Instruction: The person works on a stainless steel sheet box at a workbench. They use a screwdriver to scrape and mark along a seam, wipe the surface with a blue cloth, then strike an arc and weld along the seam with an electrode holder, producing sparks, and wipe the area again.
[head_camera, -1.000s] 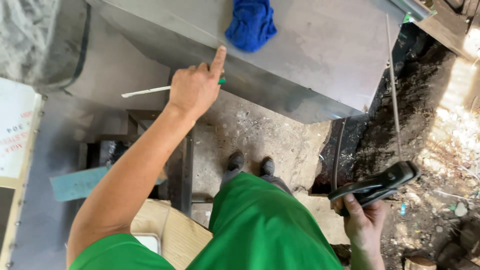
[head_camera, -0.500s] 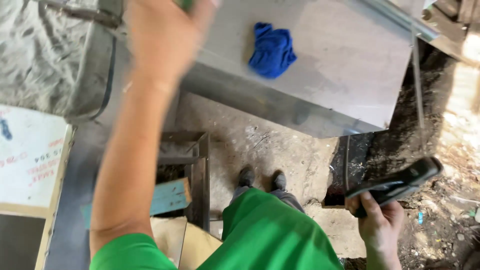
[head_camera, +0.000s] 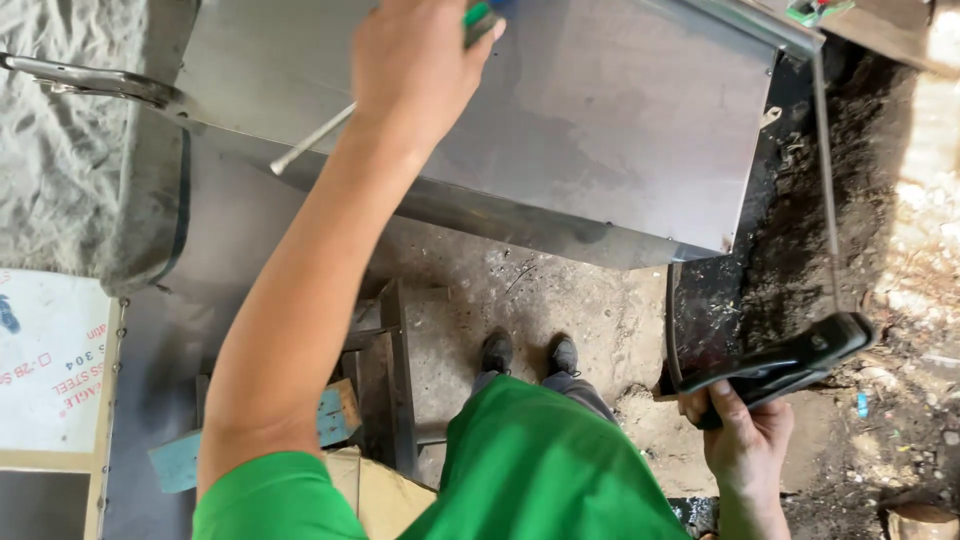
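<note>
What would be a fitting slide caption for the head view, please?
Left hand holds a green-handled tool over a grey metal sheet, while the right hand grips a black tool.

left hand (head_camera: 415, 70): arm stretched way out, fingers curled shut, gripping | right hand (head_camera: 745, 435): low by the hip, fingers wrapped tight

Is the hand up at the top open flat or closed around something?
Closed. The left hand is curled around a tool with a green handle and a thin metal shaft, over the metal sheet.
</note>
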